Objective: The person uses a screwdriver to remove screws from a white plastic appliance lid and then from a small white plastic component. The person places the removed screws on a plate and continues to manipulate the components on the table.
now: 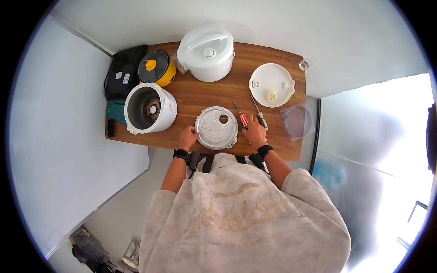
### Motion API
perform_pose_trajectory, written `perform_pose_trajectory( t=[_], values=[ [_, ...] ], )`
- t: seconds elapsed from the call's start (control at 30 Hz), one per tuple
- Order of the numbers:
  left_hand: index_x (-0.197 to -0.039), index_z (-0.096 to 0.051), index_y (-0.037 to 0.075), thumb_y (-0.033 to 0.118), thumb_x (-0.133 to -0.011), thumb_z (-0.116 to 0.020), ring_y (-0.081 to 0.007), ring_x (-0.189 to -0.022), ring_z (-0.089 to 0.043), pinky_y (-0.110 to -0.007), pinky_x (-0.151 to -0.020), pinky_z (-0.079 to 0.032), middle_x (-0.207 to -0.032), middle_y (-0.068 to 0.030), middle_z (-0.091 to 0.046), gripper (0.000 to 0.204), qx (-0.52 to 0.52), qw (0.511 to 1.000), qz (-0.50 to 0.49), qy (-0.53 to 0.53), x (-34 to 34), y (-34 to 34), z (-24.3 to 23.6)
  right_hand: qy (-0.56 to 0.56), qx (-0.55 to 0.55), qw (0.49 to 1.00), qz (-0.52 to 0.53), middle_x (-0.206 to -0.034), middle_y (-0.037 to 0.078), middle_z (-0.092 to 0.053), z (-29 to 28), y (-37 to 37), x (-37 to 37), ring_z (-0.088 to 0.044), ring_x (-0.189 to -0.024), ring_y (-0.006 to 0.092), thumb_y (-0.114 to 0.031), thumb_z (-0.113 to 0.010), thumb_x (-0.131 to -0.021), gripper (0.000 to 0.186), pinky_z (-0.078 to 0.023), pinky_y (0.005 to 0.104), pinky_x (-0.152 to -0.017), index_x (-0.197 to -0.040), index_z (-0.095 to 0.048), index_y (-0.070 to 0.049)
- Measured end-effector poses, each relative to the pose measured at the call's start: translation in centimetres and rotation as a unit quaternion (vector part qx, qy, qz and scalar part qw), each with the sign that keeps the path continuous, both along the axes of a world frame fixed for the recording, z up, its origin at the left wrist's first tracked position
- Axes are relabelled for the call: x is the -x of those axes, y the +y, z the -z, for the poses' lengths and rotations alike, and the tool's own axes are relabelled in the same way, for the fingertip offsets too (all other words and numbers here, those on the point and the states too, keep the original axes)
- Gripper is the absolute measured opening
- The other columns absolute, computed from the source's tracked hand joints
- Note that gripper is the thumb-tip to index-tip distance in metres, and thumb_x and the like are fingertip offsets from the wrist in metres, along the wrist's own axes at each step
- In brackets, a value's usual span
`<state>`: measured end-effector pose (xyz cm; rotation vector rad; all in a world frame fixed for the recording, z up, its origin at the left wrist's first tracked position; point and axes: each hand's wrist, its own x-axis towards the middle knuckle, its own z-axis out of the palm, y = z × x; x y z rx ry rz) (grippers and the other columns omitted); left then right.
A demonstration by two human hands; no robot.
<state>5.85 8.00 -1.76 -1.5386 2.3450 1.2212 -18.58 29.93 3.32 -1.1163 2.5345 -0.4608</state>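
Left hand (187,138) at left rim of white lid plate (214,135), right hand (256,133) at red-handled screwdriver (242,118) (handle end partly covered); cannot tell whether either grips. Plate flat on desk (200,97) between hands. Farther left, open rice-cooker body (167,109), bottom shadowed.

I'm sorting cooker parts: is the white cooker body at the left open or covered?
Open: nothing covers the white cooker body; its grey inner wall and white central disc show.

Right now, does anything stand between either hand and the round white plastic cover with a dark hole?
Between the left hand and the round white plastic cover, nothing visible. On the right, a slim screwdriver with a red handle lies partly between the cover and the right hand.
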Motion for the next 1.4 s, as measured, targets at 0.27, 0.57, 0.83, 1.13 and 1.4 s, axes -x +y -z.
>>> perform_pose_trajectory(
  t=[0.27,0.57,0.83,1.13,1.4],
  values=[
    [-0.093,-0.063,0.0,0.02,-0.081,-0.078,-0.0169,-0.059,-0.066,-0.031,-0.052,-0.055,-0.075,-0.0096,-0.069,0.028,0.059,0.998,0.039,0.004,0.1,-0.1,1.8,0.054,0.023,0.997,-0.046,-0.099,0.018,-0.062,-0.2,-0.7,1.3,-0.067,-0.086,0.0359,-0.024,-0.068,-0.079,0.043,-0.055,0.0458,-0.071,-0.114,-0.052,-0.005],
    [-0.084,-0.065,0.0,0.022,-0.082,-0.078,-0.0165,-0.058,-0.066,-0.031,-0.054,-0.052,-0.07,-0.0098,-0.069,0.025,-0.019,0.999,0.028,0.019,1.5,-0.8,-1.6,-0.079,0.01,0.99,-0.116,-0.088,0.022,-0.068,0.0,-5.6,1.6,-0.067,-0.086,0.0402,-0.021,-0.063,-0.084,0.027,-0.054,0.0496,-0.072,-0.101,-0.054,-0.001],
    [-0.08,-0.067,0.003,0.026,-0.08,-0.076,-0.0322,-0.072,-0.069,-0.041,-0.067,-0.054,-0.077,-0.0167,-0.07,0.025,0.032,0.996,0.077,-0.017,2.8,-1.4,-1.8,-0.084,-0.005,0.993,-0.078,-0.087,0.023,-0.068,2.6,-6.2,1.7,-0.067,-0.087,0.0411,-0.011,-0.059,-0.083,0.021,-0.054,0.0512,-0.076,-0.101,-0.058,-0.001],
    [-0.091,-0.062,0.003,0.025,-0.088,-0.069,-0.0326,-0.078,-0.069,-0.043,-0.068,-0.053,-0.081,-0.0174,-0.069,0.024,0.014,0.998,0.062,0.017,1.2,-1.5,2.1,-0.16,-0.003,0.986,-0.047,-0.092,0.02,-0.07,2.0,-6.1,2.9,-0.066,-0.09,0.0409,-0.016,-0.063,-0.08,0.019,-0.053,0.0502,-0.08,-0.095,-0.067,-0.006],
    [-0.1,-0.056,0.004,0.018,-0.096,-0.062,-0.013,-0.072,-0.064,-0.03,-0.06,-0.059,-0.086,-0.0053,-0.064,0.015,-0.185,0.98,-0.035,0.065,1.4,-1.6,0.9,-0.256,0.034,0.966,-0.003,-0.087,0.022,-0.07,4.0,-5.9,3.6,-0.067,-0.084,0.0402,-0.023,-0.064,-0.087,0.022,-0.054,0.0478,-0.077,-0.091,-0.072,-0.003]
  ],
)
